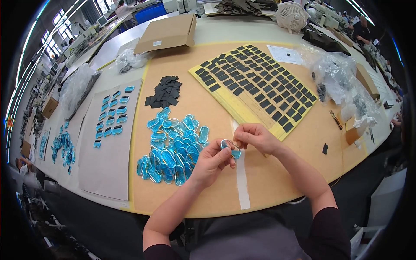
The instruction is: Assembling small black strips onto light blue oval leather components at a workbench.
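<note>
- Your left hand (212,161) is gripping a blue oval (236,153) near its lower left edge, the fingers closing on its rim, probably so that the face is staying uncovered
- Your right hand (256,138) is meeting it from the other side, thumb and forefinger pinching at its upper edge; whether they are catching the rim alone or something thin on it, you cannot tell from here
- You are holding the oval just above the surface (186,201), in front of your body, which is likely giving both hands an equal reach
- The blue pile (175,149) is lying loose just beside your left hand, seemingly for easy picking
- Beyond your right hand, dark patches are lying in spaced rows on a yellow board (225,104), the gaps presumably letting you lift one at a time
- A dark heap (164,92) is lying behind the blue pile
- On your left, banded ovals (110,120) are resting apart in rows on a grey sheet (108,164), perhaps to avoid touching each other
</note>
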### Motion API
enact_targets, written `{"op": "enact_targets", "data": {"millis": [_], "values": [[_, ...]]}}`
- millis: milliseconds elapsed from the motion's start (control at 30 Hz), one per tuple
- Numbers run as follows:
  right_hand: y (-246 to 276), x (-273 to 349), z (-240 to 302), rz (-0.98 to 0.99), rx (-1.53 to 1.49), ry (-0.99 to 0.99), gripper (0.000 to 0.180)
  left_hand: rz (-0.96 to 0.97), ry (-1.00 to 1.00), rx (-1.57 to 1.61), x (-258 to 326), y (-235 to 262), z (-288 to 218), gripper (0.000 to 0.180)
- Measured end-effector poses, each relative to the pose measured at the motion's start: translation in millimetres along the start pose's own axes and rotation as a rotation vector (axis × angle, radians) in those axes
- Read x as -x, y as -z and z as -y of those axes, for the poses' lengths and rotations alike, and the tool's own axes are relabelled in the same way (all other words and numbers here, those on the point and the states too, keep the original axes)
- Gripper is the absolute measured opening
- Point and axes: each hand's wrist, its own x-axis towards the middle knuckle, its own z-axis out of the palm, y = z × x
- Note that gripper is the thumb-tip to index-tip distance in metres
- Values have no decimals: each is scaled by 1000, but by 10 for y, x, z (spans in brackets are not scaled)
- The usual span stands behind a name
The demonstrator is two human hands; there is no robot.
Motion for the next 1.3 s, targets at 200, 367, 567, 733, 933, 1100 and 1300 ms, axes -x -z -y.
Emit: {"op": "enact_targets", "data": {"millis": [200,367,567,733,933,1100,1300], "values": [[733,-829,-9,-538,994,194,19,-28,-51,-9,-18,-15,-45,12],[728,-913,-19,-450,1152,130,21,-89,-34,-9,5,-34,-71,12],[759,-883,18,-298,1054,11,19,-178,-78,-29,-19,33,-40,11],[887,-946,99,-231,1190,5,20,-187,-136,-122,-75,72,53,9],[702,-822,159,-205,1138,-143,22,-192,-213,-231,-76,157,118,6],[601,-567,-36,-304,593,123,18,-197,-217,-339,-76,65,65,10],[62,-70,123,-242,738,635,18,-219,-297,-590,-58,69,31,14]]}}
